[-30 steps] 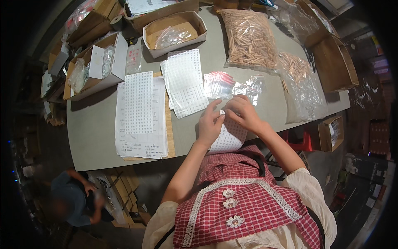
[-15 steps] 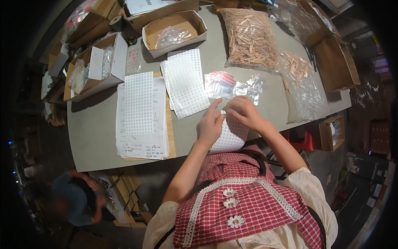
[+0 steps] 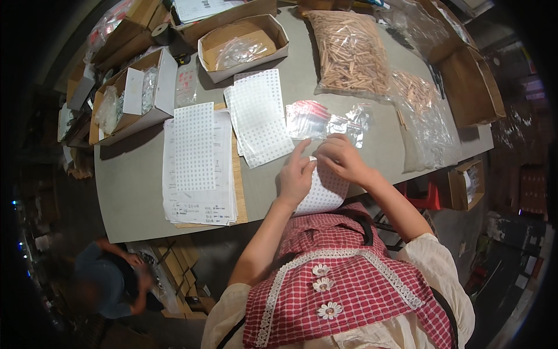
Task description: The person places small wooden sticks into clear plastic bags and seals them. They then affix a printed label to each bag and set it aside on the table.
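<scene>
A white sheet of small printed labels point(image 3: 322, 189) curves over the table's near edge, close to my apron. My left hand point(image 3: 297, 176) pinches its upper left edge between thumb and fingers, with the index finger raised. On the other side, my right hand point(image 3: 343, 160) has its fingers closed at the sheet's top edge; what lies between those fingertips is too small to make out. Just beyond both hands lie clear zip bags, one fanned group with red strips point(image 3: 307, 116) and several plain ones point(image 3: 350, 125).
More label sheets point(image 3: 260, 119) and a stack of papers on a board point(image 3: 226, 198) lie to the left. A bag of wooden dowels point(image 3: 350, 55) and a half-filled one point(image 3: 424, 128) stand right. Cardboard boxes point(image 3: 244, 46) line the back. A person point(image 3: 107, 279) sits lower left.
Both hands stay almost in place at the sheet's top edge, with only slight finger movement. The person at lower left has shifted slightly.
</scene>
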`<action>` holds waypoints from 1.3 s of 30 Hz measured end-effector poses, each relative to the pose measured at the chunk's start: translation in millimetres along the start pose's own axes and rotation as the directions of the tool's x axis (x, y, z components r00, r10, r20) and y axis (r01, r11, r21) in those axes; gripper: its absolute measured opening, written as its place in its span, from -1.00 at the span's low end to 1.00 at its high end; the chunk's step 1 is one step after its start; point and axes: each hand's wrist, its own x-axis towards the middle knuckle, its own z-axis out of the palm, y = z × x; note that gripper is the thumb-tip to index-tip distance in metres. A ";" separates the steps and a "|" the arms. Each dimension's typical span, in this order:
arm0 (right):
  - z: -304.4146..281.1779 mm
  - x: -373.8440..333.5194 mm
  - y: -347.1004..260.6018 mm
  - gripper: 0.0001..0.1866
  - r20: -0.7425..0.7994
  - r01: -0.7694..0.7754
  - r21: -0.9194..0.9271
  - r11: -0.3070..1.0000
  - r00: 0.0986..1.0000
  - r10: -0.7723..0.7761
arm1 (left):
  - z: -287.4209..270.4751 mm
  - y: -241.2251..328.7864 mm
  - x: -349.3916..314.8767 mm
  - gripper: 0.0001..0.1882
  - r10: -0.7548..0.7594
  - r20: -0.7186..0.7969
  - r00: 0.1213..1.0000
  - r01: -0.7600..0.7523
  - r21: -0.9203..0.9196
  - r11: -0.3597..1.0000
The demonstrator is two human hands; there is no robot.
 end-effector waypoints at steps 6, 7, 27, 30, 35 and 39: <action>-0.2 -3.3 3.0 -0.87 0.027 -0.116 0.102 0.988 0.993 0.113 | 1.1 -4.5 1.6 -0.43 0.062 -0.022 0.998 -0.062 -0.011 0.998; -1.6 -2.9 2.0 -0.87 0.034 -0.121 0.101 0.987 0.992 0.119 | 1.3 -2.6 1.7 -0.44 0.063 -0.032 0.998 -0.063 -0.018 0.998; -25.6 -12.9 54.5 -0.76 -0.090 0.034 -0.536 0.844 0.991 -0.097 | 7.7 -5.9 1.0 -0.43 0.047 -0.078 0.996 -0.049 -0.027 0.998; -41.8 -17.8 35.0 -0.68 -0.090 -0.011 -0.476 0.879 0.995 -0.037 | 9.1 -13.4 1.1 -0.43 0.088 -0.091 0.992 -0.090 -0.018 0.996; -14.3 -8.8 -13.0 -0.65 -0.056 0.020 -0.187 0.982 0.998 -0.031 | 4.3 -2.5 0.9 -0.44 -0.008 -0.028 1.000 0.006 -0.043 0.999; -2.5 0.6 -21.7 -0.74 -0.049 0.056 -0.138 0.989 0.997 -0.063 | 1.1 -4.4 0.7 -0.43 -0.014 0.002 1.000 0.014 -0.060 0.998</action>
